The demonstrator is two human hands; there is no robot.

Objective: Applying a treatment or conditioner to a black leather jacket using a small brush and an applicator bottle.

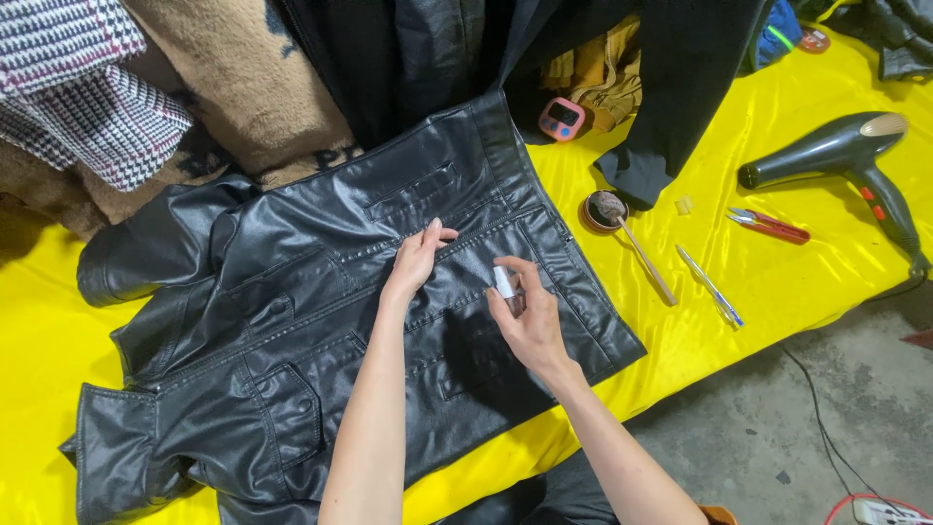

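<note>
A black leather jacket [292, 331] lies spread flat on a table covered in shiny yellow cloth [758, 292]. My left hand [416, 258] rests with its fingertips pressed on the jacket's front near the middle seam. My right hand [525, 316] hovers just over the jacket beside it, holding a small white tube-like object [503, 282] between thumb and fingers.
To the right lie a dark hair dryer [841, 156], red snips [770, 225], a pen [711, 287], a small round tin with a brush [608, 210] and a pink timer [561, 119]. Piled coats and checked fabric [87, 87] fill the back. A concrete floor with cables shows at the lower right.
</note>
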